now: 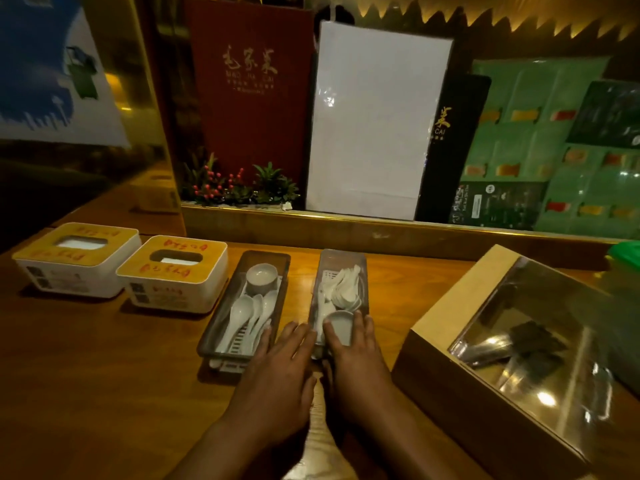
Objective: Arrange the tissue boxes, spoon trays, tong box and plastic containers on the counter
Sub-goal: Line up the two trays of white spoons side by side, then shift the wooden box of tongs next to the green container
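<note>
Two white tissue boxes with yellow tops stand at the left of the wooden counter, one [74,259] farther left and one [173,273] beside it. Two clear spoon trays holding white spoons and a small bowl lie side by side in the middle, the left tray [247,299] and the right tray [341,292]. My left hand [277,372] rests with spread fingers between the two trays' near ends. The near end of the right tray is under my right hand [353,355], fingers on the tray and its bowl. A wooden tong box [502,358] with a clear lid stands at the right.
A green plastic container [625,254] peeks in at the far right edge. Behind the counter runs a raised wooden ledge [381,230] with menus, a white board and a small plant. A mirrored panel stands at the back left.
</note>
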`<state>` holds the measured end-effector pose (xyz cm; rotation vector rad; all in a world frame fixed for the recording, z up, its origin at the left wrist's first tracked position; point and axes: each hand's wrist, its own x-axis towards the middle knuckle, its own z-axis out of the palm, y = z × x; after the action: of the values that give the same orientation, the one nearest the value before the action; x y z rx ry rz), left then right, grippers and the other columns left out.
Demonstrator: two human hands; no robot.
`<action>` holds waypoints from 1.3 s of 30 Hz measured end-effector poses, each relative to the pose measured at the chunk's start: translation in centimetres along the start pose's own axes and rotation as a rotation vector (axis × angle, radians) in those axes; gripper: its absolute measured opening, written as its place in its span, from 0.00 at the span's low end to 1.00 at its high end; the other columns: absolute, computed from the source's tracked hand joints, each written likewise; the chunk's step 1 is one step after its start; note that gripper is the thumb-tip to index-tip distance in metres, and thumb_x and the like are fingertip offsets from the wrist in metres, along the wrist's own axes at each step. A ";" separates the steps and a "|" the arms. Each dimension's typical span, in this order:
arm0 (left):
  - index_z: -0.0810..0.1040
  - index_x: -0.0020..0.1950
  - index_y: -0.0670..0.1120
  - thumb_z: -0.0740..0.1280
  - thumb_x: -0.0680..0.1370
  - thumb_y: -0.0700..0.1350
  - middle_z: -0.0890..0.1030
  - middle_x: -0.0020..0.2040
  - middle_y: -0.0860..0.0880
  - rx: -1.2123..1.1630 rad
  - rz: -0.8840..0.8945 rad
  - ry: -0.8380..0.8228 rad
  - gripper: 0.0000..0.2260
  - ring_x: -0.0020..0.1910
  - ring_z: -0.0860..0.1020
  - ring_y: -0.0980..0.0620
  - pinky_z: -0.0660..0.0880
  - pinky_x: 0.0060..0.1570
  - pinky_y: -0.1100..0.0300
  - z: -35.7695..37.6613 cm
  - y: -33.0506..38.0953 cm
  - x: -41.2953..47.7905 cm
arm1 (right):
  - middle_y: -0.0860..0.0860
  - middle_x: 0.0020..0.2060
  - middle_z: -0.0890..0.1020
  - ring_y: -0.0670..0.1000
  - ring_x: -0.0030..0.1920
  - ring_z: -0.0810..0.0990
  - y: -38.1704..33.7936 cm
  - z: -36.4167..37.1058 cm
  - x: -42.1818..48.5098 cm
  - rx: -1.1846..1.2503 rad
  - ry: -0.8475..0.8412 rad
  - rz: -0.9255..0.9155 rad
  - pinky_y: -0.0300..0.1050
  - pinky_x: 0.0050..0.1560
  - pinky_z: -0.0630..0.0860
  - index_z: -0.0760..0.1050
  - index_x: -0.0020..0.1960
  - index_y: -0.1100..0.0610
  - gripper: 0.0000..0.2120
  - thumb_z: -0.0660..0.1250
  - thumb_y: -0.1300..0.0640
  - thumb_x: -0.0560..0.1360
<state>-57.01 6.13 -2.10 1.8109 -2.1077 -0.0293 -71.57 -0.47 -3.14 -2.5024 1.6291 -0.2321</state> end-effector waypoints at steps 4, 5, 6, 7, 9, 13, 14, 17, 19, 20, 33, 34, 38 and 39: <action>0.70 0.75 0.47 0.62 0.73 0.57 0.75 0.72 0.49 0.145 -0.017 -0.095 0.31 0.73 0.69 0.51 0.44 0.76 0.51 0.2 -0.2 -1.1 | 0.64 0.77 0.36 0.62 0.72 0.27 -1.0 0.3 -1.1 0.024 -0.015 -0.047 0.57 0.76 0.47 0.39 0.79 0.45 0.39 0.63 0.53 0.80; 0.71 0.73 0.47 0.65 0.71 0.57 0.76 0.71 0.49 0.169 -0.020 -0.113 0.31 0.72 0.72 0.51 0.43 0.74 0.50 0.3 -0.2 -1.3 | 0.64 0.77 0.35 0.62 0.72 0.26 -1.1 0.3 -1.3 0.026 -0.023 -0.059 0.57 0.76 0.48 0.39 0.79 0.45 0.40 0.64 0.54 0.80; 0.73 0.72 0.46 0.68 0.70 0.57 0.77 0.70 0.49 0.178 -0.032 -0.137 0.32 0.71 0.73 0.50 0.43 0.73 0.50 0.3 -0.2 -1.6 | 0.65 0.77 0.35 0.62 0.71 0.25 -1.2 0.3 -1.5 0.029 -0.028 -0.071 0.57 0.76 0.48 0.39 0.79 0.45 0.40 0.63 0.55 0.80; 0.74 0.72 0.46 0.69 0.69 0.57 0.78 0.69 0.49 0.185 -0.041 -0.149 0.33 0.70 0.74 0.50 0.43 0.72 0.50 0.4 -0.2 -1.9 | 0.65 0.77 0.35 0.62 0.71 0.25 -1.2 0.2 -1.6 0.029 -0.034 -0.082 0.57 0.76 0.48 0.40 0.79 0.45 0.39 0.63 0.55 0.80; 0.75 0.71 0.46 0.71 0.67 0.57 0.78 0.69 0.49 0.193 -0.046 -0.149 0.34 0.69 0.75 0.51 0.43 0.72 0.51 0.6 -0.1 -2.4 | 0.64 0.77 0.34 0.62 0.71 0.25 -1.2 0.0 -1.9 0.035 -0.045 -0.098 0.57 0.76 0.48 0.41 0.79 0.45 0.38 0.63 0.56 0.80; 0.76 0.71 0.45 0.72 0.65 0.57 0.78 0.69 0.48 0.220 -0.074 -0.151 0.35 0.69 0.75 0.50 0.42 0.73 0.52 0.5 0.7 -3.3 | 0.64 0.77 0.34 0.64 0.75 0.28 -1.0 -0.2 -2.5 0.023 -0.063 -0.150 0.58 0.76 0.49 0.42 0.80 0.44 0.36 0.61 0.53 0.81; 0.73 0.73 0.45 0.71 0.67 0.56 0.76 0.71 0.47 0.210 -0.088 -0.154 0.36 0.71 0.72 0.50 0.40 0.74 0.52 0.3 0.8 -3.5 | 0.63 0.77 0.34 0.64 0.75 0.29 -0.8 -0.2 -2.5 0.024 -0.060 -0.163 0.58 0.76 0.49 0.42 0.80 0.44 0.36 0.61 0.52 0.81; 0.51 0.81 0.46 0.62 0.77 0.55 0.52 0.82 0.48 0.168 -0.079 -0.106 0.36 0.80 0.48 0.51 0.33 0.75 0.54 0.6 0.9 -3.8 | 0.61 0.77 0.34 0.63 0.76 0.31 0.0 -1.2 -3.1 0.026 -0.095 -0.209 0.59 0.77 0.51 0.40 0.79 0.41 0.38 0.63 0.49 0.80; 0.41 0.81 0.47 0.59 0.79 0.56 0.42 0.82 0.49 0.120 -0.102 -0.134 0.38 0.80 0.39 0.50 0.33 0.74 0.50 0.0 1.3 -3.7 | 0.55 0.79 0.36 0.59 0.78 0.35 0.9 -3.2 -4.5 0.078 -0.103 -0.244 0.58 0.77 0.52 0.39 0.78 0.39 0.41 0.65 0.50 0.79; 0.39 0.81 0.48 0.59 0.79 0.56 0.40 0.82 0.49 0.110 -0.101 -0.139 0.38 0.80 0.37 0.50 0.34 0.74 0.50 -0.2 1.9 -3.4 | 0.52 0.80 0.38 0.57 0.79 0.39 1.7 -4.8 -5.6 0.136 -0.070 -0.245 0.56 0.76 0.54 0.41 0.78 0.38 0.40 0.66 0.50 0.79; 0.49 0.79 0.62 0.68 0.75 0.60 0.46 0.82 0.58 -0.555 -0.020 -0.101 0.39 0.80 0.50 0.50 0.61 0.75 0.49 -0.4 21.5 -2.0 | 0.59 0.64 0.75 0.60 0.64 0.74 25.4 -15.4 -12.1 0.266 0.368 0.342 0.51 0.62 0.71 0.74 0.67 0.55 0.20 0.68 0.60 0.75; 0.47 0.79 0.62 0.68 0.75 0.61 0.41 0.82 0.56 -0.552 -0.043 -0.144 0.39 0.81 0.44 0.48 0.57 0.77 0.46 -0.1 23.1 -1.7 | 0.61 0.62 0.76 0.62 0.63 0.74 27.2 -15.4 -12.0 0.279 0.362 0.356 0.52 0.62 0.71 0.75 0.66 0.57 0.20 0.68 0.61 0.75; 0.42 0.78 0.63 0.64 0.73 0.68 0.25 0.77 0.48 -0.503 -0.176 -0.203 0.42 0.76 0.27 0.41 0.46 0.76 0.40 1.5 29.1 -0.2 | 0.63 0.61 0.77 0.64 0.62 0.75 32.6 -15.6 -11.0 0.370 0.335 0.353 0.48 0.60 0.69 0.73 0.68 0.61 0.23 0.69 0.64 0.74; 0.41 0.79 0.63 0.64 0.72 0.70 0.22 0.76 0.48 -0.484 -0.214 -0.190 0.44 0.74 0.25 0.40 0.45 0.76 0.39 2.1 30.3 0.3 | 0.63 0.62 0.77 0.63 0.62 0.75 33.7 -15.6 -10.8 0.384 0.324 0.327 0.47 0.60 0.69 0.73 0.68 0.61 0.23 0.70 0.65 0.74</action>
<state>-86.50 10.80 3.50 1.7664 -1.8011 -0.7257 -109.22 -4.66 4.61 -1.9565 1.8626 -0.8532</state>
